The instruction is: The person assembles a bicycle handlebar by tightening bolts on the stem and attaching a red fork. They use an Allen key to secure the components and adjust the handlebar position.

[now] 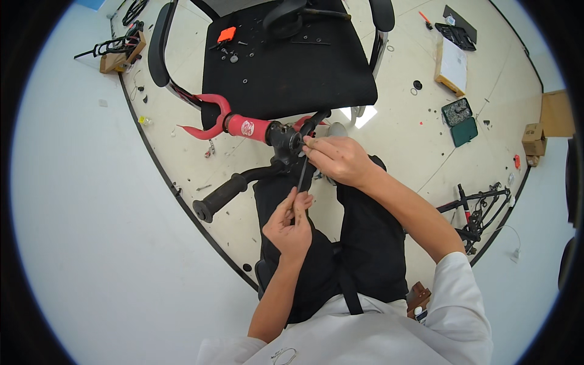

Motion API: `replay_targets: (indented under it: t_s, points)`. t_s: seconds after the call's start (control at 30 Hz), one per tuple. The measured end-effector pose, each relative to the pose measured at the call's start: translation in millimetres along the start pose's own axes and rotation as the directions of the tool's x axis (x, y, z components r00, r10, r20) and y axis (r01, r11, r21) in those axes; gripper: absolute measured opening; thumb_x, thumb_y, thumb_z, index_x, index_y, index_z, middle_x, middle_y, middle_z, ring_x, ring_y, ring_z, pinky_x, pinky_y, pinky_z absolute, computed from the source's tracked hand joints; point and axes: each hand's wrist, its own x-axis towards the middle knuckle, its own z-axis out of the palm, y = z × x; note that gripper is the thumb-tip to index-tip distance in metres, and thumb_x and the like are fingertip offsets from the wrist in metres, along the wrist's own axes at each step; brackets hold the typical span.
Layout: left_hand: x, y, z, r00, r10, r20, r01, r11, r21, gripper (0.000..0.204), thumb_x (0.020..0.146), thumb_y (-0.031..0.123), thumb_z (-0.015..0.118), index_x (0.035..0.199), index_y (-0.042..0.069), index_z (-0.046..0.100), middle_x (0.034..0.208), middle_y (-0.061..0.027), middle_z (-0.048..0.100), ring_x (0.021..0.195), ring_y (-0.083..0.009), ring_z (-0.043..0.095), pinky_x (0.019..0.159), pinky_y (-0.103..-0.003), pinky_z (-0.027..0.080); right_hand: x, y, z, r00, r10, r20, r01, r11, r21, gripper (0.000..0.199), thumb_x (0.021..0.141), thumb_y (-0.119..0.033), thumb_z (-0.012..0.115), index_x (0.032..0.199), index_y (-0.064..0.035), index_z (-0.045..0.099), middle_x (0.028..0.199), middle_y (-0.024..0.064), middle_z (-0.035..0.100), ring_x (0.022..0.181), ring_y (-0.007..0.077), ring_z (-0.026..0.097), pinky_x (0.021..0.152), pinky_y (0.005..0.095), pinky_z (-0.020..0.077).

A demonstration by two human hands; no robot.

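A red bicycle front assembly lies against the chair, with its head tube, curved fork and black stem. From the stem a black handlebar runs toward me, ending in a rubber grip. My left hand pinches the lower end of a thin dark rod, which looks like a hex key. Its upper end reaches the stem. There my right hand has its fingers closed at the stem's end. My right fingertips hide what they grip.
In front stands a black office chair; its seat bears an orange piece, several nuts and washers, and a black saddle-like part. On the floor at right are a green case, a black tool case and a bike frame.
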Motion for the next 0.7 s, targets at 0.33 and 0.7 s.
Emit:
replay_targets:
  t_s: [0.33,0.7]
  points:
    - [17.6,8.8,-16.6,0.986,0.161,0.038,-0.166,0.97,0.177,0.018,0.095,-0.006,0.061,0.11,-0.013,0.067,0.092,-0.0201,0.073,0.082,-0.0233,0.074,0.076,-0.03,0.062,4.0,-21.2,10.5,0.951,0.302,-0.068,-0.293,0.949,0.119,0.022,0.069,-0.001,0.08,0.083,-0.0031,0.063,0.085,0.0057,0.068,0.07,0.0209,0.069,0.059,0.032,0.0545]
    - [37.8,36.7,-37.2,0.965,0.065,0.254,-0.121,0.969,0.213,0.02,0.088,-0.006,0.07,0.108,-0.007,0.07,0.091,-0.0139,0.074,0.078,-0.0152,0.073,0.072,-0.024,0.059,38.2,-55.0,-12.4,0.986,0.155,-0.065,-0.141,0.973,0.184,0.019,0.067,-0.004,0.071,0.083,-0.0002,0.061,0.087,0.0109,0.062,0.092,0.0282,0.065,0.082,0.0418,0.053]
